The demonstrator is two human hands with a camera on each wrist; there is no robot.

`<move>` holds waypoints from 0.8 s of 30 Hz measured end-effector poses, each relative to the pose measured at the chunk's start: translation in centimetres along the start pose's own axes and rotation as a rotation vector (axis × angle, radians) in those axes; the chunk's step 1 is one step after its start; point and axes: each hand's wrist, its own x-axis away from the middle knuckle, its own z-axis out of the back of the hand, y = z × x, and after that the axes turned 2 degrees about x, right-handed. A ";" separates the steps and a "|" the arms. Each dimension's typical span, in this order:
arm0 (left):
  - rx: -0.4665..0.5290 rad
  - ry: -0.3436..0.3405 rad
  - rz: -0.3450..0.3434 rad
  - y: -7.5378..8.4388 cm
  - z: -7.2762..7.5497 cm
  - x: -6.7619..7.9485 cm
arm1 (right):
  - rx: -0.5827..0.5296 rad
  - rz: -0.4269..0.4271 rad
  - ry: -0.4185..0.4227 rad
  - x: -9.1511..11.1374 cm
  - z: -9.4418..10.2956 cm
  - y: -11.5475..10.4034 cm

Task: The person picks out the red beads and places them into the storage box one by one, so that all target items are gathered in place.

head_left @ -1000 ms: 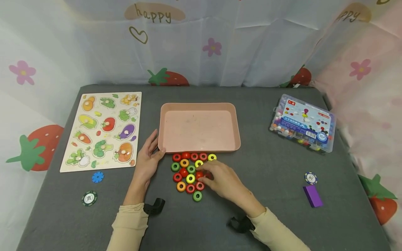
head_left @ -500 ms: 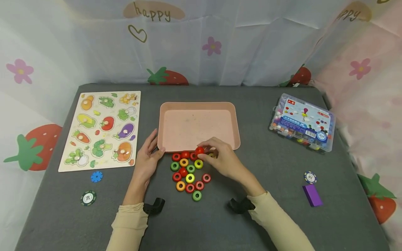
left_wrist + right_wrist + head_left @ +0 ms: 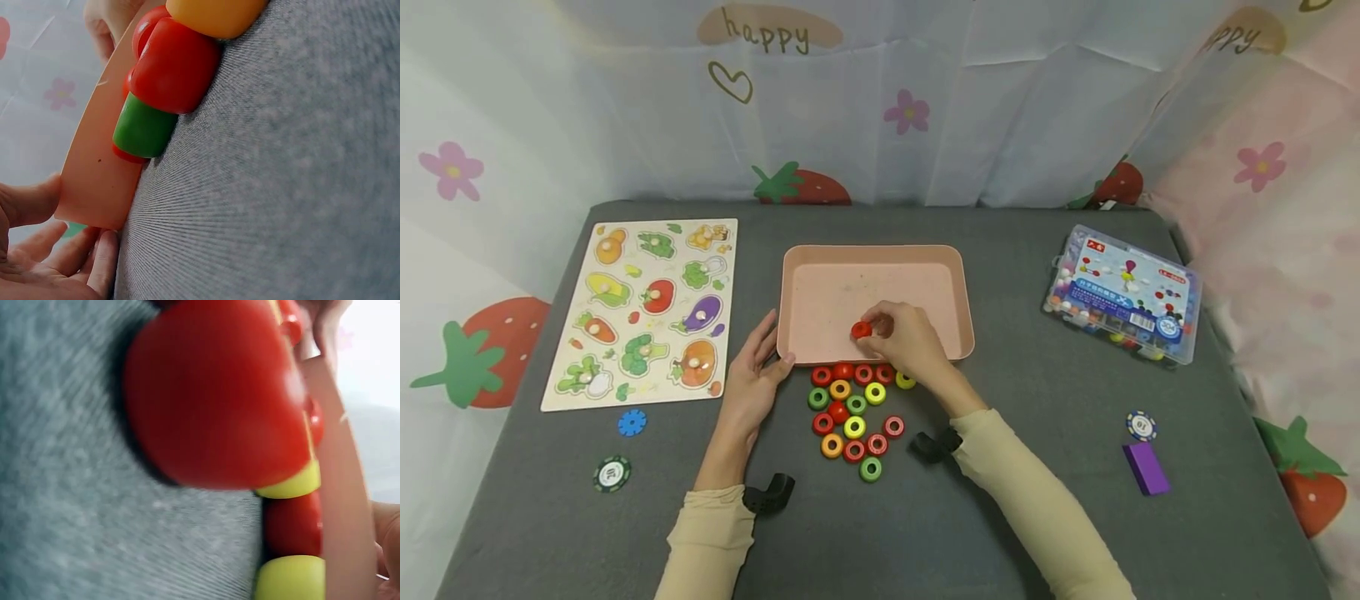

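Over the pink tray (image 3: 880, 275), my right hand (image 3: 913, 337) pinches a red bead (image 3: 861, 330) between thumb and fingers. My left hand (image 3: 752, 375) rests at the tray's near left corner. Its thumb touches the rim, and its fingers lie fairly straight along the left side, as the left wrist view shows with the tray wall (image 3: 100, 169). Right below the tray's near edge, red, yellow, orange and green beads lie in a cluster, most with their holes facing up, among them a green bead (image 3: 871, 469) and an orange bead (image 3: 832, 446).
A vegetable puzzle board (image 3: 643, 312) lies left of the tray, with a blue disc (image 3: 632, 422) and a dark green poker chip (image 3: 612, 473) below it. On the right are a clear plastic box (image 3: 1123, 296), another chip (image 3: 1142, 426) and a purple block (image 3: 1147, 468).
My right hand picks the red bead out of the cluster and carries it up and left over the tray. One red ring in the cluster now lies farther right. The left hand stays put.
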 end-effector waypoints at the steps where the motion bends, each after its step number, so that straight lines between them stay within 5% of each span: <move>1: 0.003 -0.002 0.003 0.0 0.0 0.0 | 0.011 -0.010 -0.005 0.0 -0.1 0.0; 7: 0.015 0.000 0.014 -0.1 0.0 -0.1 | 0.029 -0.028 0.007 0.1 -0.2 0.0; 16: 0.012 0.007 0.009 0.1 -0.1 0.0 | -0.024 0.063 0.089 1.5 0.4 -0.2; 24: 0.019 0.007 0.007 0.2 -0.2 0.0 | -0.102 0.208 -0.090 5.7 2.4 -1.0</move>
